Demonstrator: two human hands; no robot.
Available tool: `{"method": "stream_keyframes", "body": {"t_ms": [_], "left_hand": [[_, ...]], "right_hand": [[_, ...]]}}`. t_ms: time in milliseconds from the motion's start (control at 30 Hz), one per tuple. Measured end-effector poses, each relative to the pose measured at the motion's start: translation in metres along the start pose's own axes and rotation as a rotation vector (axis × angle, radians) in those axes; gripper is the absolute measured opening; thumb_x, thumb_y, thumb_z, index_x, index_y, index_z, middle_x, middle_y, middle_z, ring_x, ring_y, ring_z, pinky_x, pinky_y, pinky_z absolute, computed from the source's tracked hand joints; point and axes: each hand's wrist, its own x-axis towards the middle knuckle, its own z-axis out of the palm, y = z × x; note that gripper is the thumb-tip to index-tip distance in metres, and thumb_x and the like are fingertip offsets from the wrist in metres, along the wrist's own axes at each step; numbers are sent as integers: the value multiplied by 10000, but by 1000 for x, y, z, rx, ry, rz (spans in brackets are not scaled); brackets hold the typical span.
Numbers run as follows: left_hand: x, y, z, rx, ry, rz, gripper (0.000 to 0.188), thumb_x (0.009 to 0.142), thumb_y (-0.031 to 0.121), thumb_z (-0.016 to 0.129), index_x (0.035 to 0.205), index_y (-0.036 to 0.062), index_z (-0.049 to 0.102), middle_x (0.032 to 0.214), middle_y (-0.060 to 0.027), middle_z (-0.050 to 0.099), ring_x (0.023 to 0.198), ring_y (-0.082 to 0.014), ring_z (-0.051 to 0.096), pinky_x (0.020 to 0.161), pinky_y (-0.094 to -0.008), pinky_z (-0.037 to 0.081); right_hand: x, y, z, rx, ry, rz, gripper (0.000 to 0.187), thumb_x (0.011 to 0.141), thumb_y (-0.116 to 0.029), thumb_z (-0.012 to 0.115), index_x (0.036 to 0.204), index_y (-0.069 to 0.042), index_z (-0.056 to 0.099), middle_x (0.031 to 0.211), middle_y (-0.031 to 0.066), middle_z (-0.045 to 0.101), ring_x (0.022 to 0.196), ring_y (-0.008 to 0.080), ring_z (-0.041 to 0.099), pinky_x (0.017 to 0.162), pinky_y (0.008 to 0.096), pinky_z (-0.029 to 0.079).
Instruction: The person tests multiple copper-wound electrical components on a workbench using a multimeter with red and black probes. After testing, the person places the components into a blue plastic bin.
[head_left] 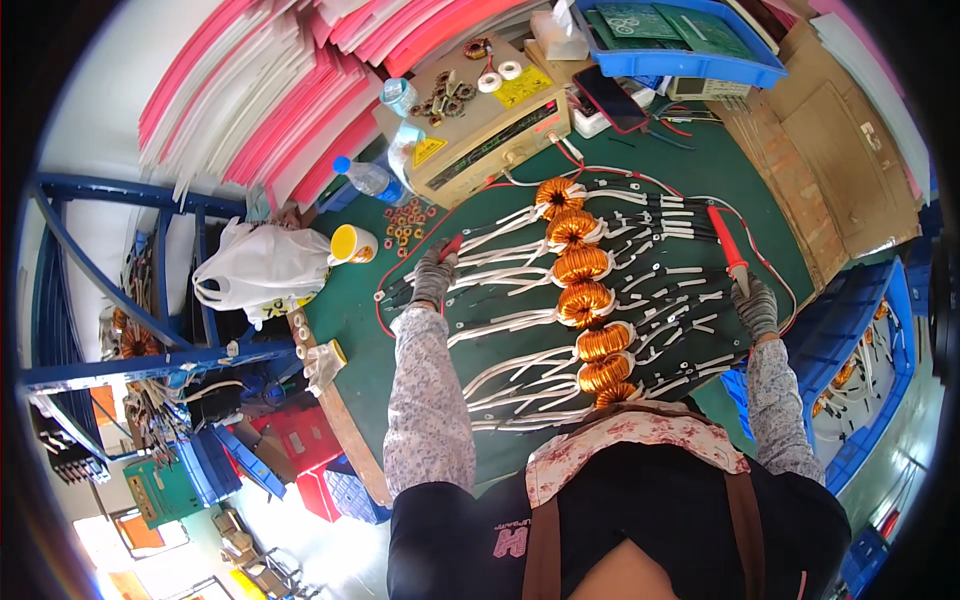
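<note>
A column of copper-wound toroid coils [581,265] runs down the middle of the green work surface [390,350], with white and black leads spreading to both sides. On the left, my gloved left hand [434,277] is closed around a red test probe [452,246] beside the ends of the white leads [505,275]. Out at the right ends of the leads, my gloved right hand [757,308] grips another red test probe [727,240], which slants up and left. Its contact with any lead cannot be made out. Red and white cables curve from the probes toward a beige tester [490,150].
Small ring cores [408,224], a yellow-topped cup [353,244], a water bottle [368,180] and a white plastic bag [255,268] sit left. A phone [610,98] lies behind. Blue bins [850,350] and cardboard [835,150] border the right; a blue tray [690,66] holds circuit boards.
</note>
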Motion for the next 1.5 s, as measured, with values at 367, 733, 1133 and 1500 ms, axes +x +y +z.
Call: {"method": "stream_keyframes", "body": {"t_ms": [367,733,1133,1500], "left_hand": [[38,-19,16,60,47,-152,375,803,78,580,1169,134,522,779,-55,599,443,-117,493,400,-260,423],[30,-28,9,-150,24,-126,333,799,42,583,1127,81,538,858,-62,611,484,-118,499,403,-246,419],[19,-16,12,-179,-19,-94,322,802,55,593,1120,74,541,742,-58,594,497,-116,515,394,-224,375],[-40,-20,-16,-184,81,-73,310,822,104,587,1129,119,549,723,-35,599,427,-74,459,345,-191,333]], "right_hand": [[-1,-14,-11,-28,-57,56,390,745,-256,562,1084,-63,543,840,189,619,781,357,597,694,432,473],[7,-9,-9,-60,-125,87,363,729,-269,563,1029,-65,549,847,201,612,800,373,589,698,434,471],[-2,-15,-13,-60,-95,97,340,747,-282,553,1004,-60,550,843,197,612,801,368,588,697,440,469],[-47,-1,-9,-35,3,161,425,767,-345,549,1072,-49,542,870,210,612,813,377,586,736,447,457]]}}
